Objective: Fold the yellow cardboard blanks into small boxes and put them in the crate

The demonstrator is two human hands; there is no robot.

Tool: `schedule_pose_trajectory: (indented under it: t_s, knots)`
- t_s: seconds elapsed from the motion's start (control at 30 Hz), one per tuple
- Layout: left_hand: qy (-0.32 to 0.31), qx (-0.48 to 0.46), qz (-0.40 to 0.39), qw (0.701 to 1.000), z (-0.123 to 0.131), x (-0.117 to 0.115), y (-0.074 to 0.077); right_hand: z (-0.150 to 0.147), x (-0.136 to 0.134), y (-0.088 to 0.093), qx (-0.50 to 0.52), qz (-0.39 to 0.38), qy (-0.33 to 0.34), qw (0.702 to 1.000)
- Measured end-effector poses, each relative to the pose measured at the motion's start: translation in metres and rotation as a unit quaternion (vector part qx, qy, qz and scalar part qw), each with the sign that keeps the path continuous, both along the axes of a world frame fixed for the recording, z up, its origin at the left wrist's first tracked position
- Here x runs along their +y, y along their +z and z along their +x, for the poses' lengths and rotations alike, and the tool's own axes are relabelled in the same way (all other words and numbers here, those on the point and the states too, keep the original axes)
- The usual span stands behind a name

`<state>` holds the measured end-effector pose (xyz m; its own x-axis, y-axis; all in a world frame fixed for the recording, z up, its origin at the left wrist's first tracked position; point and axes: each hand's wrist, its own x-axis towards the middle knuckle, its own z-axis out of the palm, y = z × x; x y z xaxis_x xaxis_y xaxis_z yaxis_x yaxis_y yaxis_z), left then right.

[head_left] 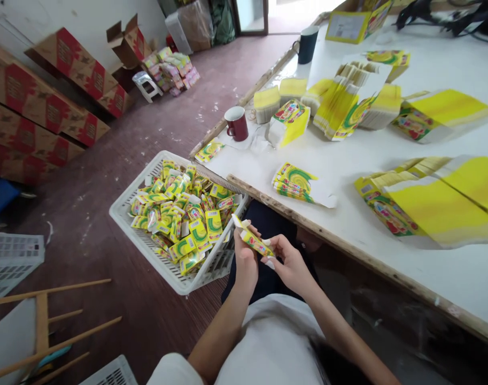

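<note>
Between the hands [291, 266], a small yellow carton [255, 242], gripped by both, near the white basket [150, 249]

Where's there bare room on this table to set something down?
Two bare patches on the white table: one between the big yellow carton bundle and the wooden edge, another between that bundle and the small fanned stack. Crowded: the carton stacks beyond, and the white basket, heaped with small packs.

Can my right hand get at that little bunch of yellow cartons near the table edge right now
Probably yes: nothing seems to stand between the right hand and the yellow cartons beyond the table edge, though its fingers are on a small carton.
</note>
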<state>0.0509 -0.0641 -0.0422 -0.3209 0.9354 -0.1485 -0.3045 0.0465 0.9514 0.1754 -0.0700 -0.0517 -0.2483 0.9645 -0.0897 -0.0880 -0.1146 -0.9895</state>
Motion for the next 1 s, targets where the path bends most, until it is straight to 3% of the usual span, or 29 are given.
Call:
schedule_pose_trajectory:
  t_s: [0.2,0.33,0.43,0.53,0.6,0.67,0.73,0.8,0.9,1.0]
  knots:
    - [0.12,-0.077,-0.005,0.99,0.0,0.005,0.001,-0.006,-0.001,0.005,0.021,0.004,-0.033,0.999]
    - [0.113,-0.077,0.006,0.991,-0.012,0.009,0.007,-0.006,-0.003,0.005,0.02,0.031,-0.04,0.999]
    - [0.122,-0.064,0.039,0.99,-0.038,0.015,0.024,0.007,0.001,0.006,-0.061,0.133,-0.064,0.987]
    - [0.169,0.007,0.151,0.974,-0.07,0.016,0.047,0.017,0.004,0.011,-0.197,0.271,-0.093,0.938]
    - [0.105,0.106,0.202,0.968,-0.085,0.01,0.06,0.014,0.003,0.015,-0.271,0.349,-0.084,0.893]
    - [-0.048,0.24,0.166,0.955,-0.089,0.002,0.068,0.006,0.0,0.018,-0.299,0.403,-0.056,0.863]
    - [-0.216,0.359,0.065,0.906,-0.084,-0.003,0.069,-0.002,-0.003,0.02,-0.296,0.43,-0.037,0.852]
    - [-0.323,0.417,-0.034,0.849,-0.074,-0.006,0.062,-0.005,-0.006,0.018,-0.294,0.427,-0.051,0.854]
    - [-0.318,0.448,-0.089,0.831,-0.06,-0.006,0.045,-0.001,-0.006,0.011,-0.258,0.341,-0.133,0.894]
    - [-0.27,0.477,-0.039,0.835,-0.05,-0.009,0.03,0.004,-0.003,0.004,-0.141,0.18,-0.169,0.959]
